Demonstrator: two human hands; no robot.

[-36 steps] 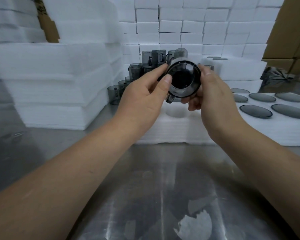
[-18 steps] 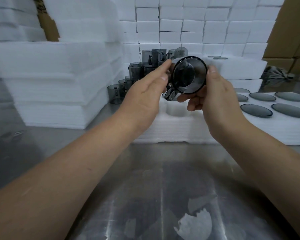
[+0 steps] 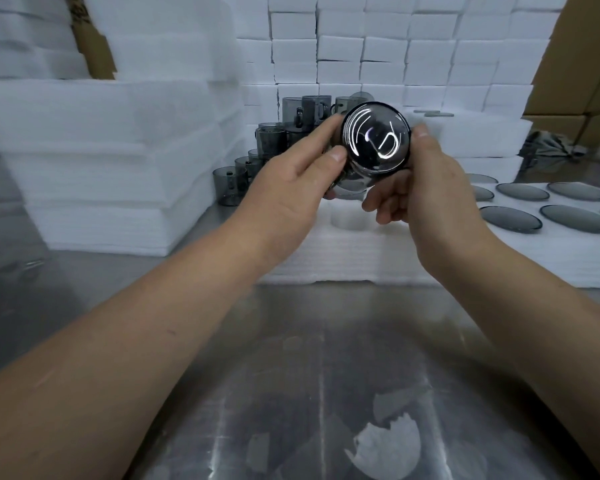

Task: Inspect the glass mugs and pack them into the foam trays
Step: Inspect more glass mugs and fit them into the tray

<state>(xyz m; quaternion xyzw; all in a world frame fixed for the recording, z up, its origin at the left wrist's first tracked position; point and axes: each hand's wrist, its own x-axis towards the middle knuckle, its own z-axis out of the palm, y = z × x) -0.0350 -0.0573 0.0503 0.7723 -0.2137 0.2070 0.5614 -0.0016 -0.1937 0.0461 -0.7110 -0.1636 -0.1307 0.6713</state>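
I hold a smoky grey glass mug [image 3: 376, 140] up in front of me, its round base turned toward the camera and catching bright reflections. My left hand [image 3: 291, 188] pinches its left side between thumb and forefinger. My right hand [image 3: 416, 188] grips its right side, thumb on top, fingers curled beneath. Below them lies a white foam tray [image 3: 354, 247] with an empty round pocket. Behind my hands stands a stacked pile of grey mugs [image 3: 274, 147].
Stacks of white foam sheets [image 3: 111, 161] rise on the left, foam blocks [image 3: 378, 46] line the back. A foam tray at right [image 3: 568, 237] holds several grey mugs sunk in pockets. Cardboard boxes [image 3: 586, 64] stand far right. Torn white scraps [image 3: 388, 448] lie on the metal table.
The mug has been turned between my hands: a second ago its dark open mouth faced me, now the glossy base faces me. Both hands have risen slightly.
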